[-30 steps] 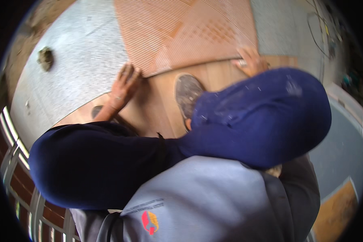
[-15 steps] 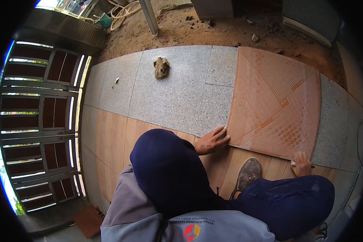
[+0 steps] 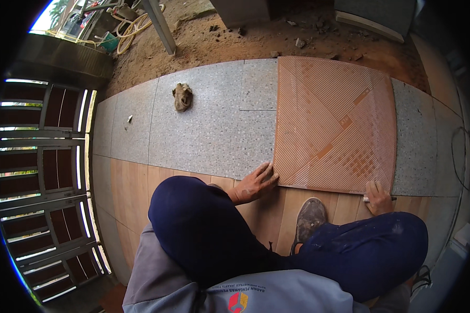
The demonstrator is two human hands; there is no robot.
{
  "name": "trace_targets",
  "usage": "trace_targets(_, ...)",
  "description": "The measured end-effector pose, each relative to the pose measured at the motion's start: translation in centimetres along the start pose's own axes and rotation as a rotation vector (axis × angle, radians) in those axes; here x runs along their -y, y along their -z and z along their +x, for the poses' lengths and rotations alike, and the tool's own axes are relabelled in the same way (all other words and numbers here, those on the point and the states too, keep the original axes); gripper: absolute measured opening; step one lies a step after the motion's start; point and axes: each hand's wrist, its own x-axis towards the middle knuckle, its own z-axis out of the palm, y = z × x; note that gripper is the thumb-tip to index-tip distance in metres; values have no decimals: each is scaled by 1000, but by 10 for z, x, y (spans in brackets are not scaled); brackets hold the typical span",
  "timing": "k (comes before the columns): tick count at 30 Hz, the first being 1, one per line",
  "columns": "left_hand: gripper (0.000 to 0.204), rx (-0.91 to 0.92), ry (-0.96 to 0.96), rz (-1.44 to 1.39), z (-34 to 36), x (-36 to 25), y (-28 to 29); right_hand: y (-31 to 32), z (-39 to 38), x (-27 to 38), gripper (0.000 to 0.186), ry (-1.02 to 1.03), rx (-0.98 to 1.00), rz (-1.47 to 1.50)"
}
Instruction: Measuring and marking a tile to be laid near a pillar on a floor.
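A large square tile (image 3: 334, 125) lies with its ribbed orange-brown back facing up, on top of grey speckled floor tiles (image 3: 209, 125). At its near left corner, my left hand (image 3: 254, 183) rests with the fingers stretched out and their tips against the edge. My right hand (image 3: 378, 199) is closed at the near right corner, fingertips on the ribbed back. A thin pen-like stick (image 3: 366, 199) crosses that hand, its ends poking out on both sides; its exact kind cannot be made out.
Wood-look planks (image 3: 125, 180) border the grey tiles on my side; my shoe (image 3: 312, 219) stands on them. A crumpled brown cloth (image 3: 182, 97) lies on the grey tiles. Bare soil (image 3: 203, 44) with rubble, a metal post (image 3: 161, 28) and a hose (image 3: 133, 34) are beyond. A slatted gate (image 3: 42, 161) stands left.
The view has shifted and turned slightly, so the scene sits further left. Both hands stay at the same corners of the tile, and the tile shows no clear movement over the floor.
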Motion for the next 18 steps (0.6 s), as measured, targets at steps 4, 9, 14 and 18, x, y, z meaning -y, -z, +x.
trace_targets(4, 49, -38, -183, 119, 18, -4, 18, 7, -1, -5, 67, -20, -13, -32)
trace_targets(9, 39, 5, -134, 137, 12, -7, 30, 14, 19, -8, 62, 90, -41, -34)
trace_targets(14, 36, -50, -132, 80, 22, -14, 15, -3, -1, -18, 61, 96, -113, -124)
trace_targets(18, 34, -74, -80, 19, 30, -22, 29, -5, 3, -20, 57, 74, -136, -48)
